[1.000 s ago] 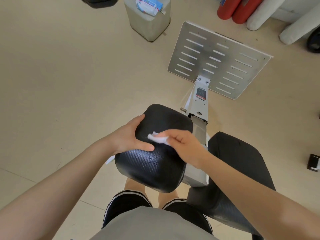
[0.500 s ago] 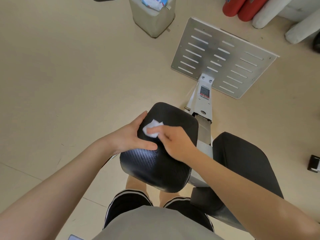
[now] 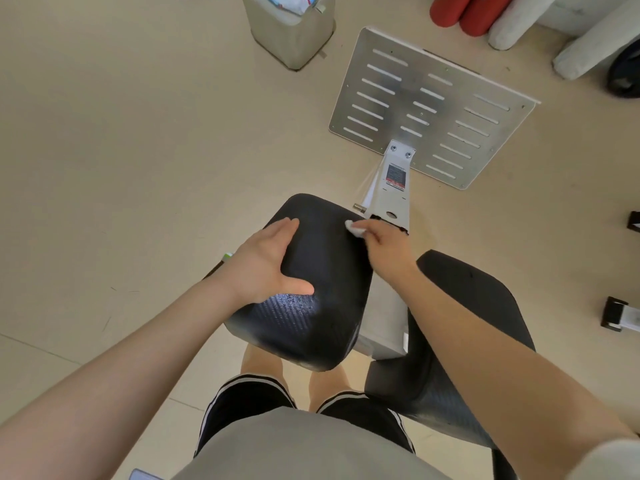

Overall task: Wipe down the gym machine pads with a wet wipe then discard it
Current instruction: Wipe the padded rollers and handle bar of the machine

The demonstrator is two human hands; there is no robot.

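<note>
While the beige floor (image 3: 121,150) fills most of the view, a slotted metal footplate (image 3: 433,109) lies on it at the upper right, joined to a white machine post (image 3: 394,188) that runs down between two black pads. Of these, the right pad (image 3: 464,306) sits lower and is partly covered by the person's right forearm, and the left pad (image 3: 311,306) shows a patch of wet sheen near its front. A grey bin (image 3: 294,36) stands at the top of the view, with red and white rolls (image 3: 485,15) to its right. On the left pad's near-left side rests the left hand (image 3: 263,261), fingers straight and spread, thumb lying across the top, holding nothing. At the pad's far right corner the right hand (image 3: 388,244) pinches the small crumpled white wet wipe (image 3: 355,230) in its fingertips, pressing it against the pad's edge.
</note>
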